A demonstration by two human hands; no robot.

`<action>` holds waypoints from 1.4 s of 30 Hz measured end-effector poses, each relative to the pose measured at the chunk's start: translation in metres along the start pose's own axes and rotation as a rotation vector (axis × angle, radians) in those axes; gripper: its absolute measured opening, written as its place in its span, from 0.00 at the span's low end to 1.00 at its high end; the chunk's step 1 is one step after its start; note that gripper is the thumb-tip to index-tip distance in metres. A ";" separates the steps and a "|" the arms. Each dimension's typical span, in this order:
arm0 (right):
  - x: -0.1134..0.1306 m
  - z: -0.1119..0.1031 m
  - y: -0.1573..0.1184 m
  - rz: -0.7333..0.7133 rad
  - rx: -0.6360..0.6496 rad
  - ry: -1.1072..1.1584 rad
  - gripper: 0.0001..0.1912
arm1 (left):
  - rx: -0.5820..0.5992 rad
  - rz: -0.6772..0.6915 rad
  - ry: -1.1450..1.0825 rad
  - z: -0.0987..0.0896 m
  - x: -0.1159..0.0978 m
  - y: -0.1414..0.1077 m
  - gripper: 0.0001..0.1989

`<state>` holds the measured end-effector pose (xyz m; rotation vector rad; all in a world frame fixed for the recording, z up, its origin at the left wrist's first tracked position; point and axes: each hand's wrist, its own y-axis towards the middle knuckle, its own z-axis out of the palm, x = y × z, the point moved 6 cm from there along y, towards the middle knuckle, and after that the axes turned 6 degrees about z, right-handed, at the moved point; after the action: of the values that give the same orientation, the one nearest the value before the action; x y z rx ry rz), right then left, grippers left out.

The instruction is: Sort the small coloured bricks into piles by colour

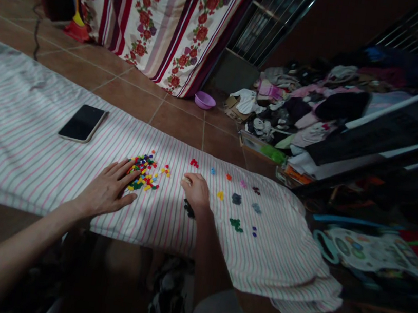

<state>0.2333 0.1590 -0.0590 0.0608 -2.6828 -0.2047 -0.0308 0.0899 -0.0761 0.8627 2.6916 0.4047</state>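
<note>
In the head view, a mixed pile of small coloured pieces (146, 176) lies on a striped cloth (161, 222). My left hand (108, 191) rests flat at the pile's left side, fingers spread and the tips touching it. To the right, my right hand (196, 192) is low over the cloth with its fingers pinched; what is between them, if anything, I cannot make out. Black pieces (188, 208) are partly hidden under that hand. Around it lie small one-colour groups: red pieces (194, 163), yellow pieces (220, 195), dark grey pieces (236, 198) and green pieces (236, 225), among others.
A phone (83, 123) lies on the cloth at the left. Beyond the far edge, a purple bowl (205, 100) stands on the tiled floor near a floral curtain (150, 19). Heaped clothes (298, 101) fill the back right, and a broom (77, 26) leans at the back left.
</note>
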 end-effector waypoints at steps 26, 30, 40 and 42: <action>0.002 0.001 0.006 -0.061 0.011 0.078 0.10 | -0.032 -0.004 -0.041 -0.005 0.001 0.004 0.30; 0.010 -0.006 0.008 -0.077 -0.059 0.086 0.09 | -0.040 -0.007 -0.055 -0.005 0.002 0.005 0.31; 0.047 0.023 0.013 -0.059 0.082 0.082 0.15 | -0.064 -0.020 -0.069 -0.002 0.002 0.004 0.31; 0.052 0.028 0.015 -0.026 0.118 0.027 0.14 | -0.065 -0.024 -0.083 -0.003 0.002 0.004 0.31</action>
<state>0.1739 0.1734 -0.0591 0.1336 -2.6659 -0.0530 -0.0306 0.0939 -0.0725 0.8099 2.5956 0.4386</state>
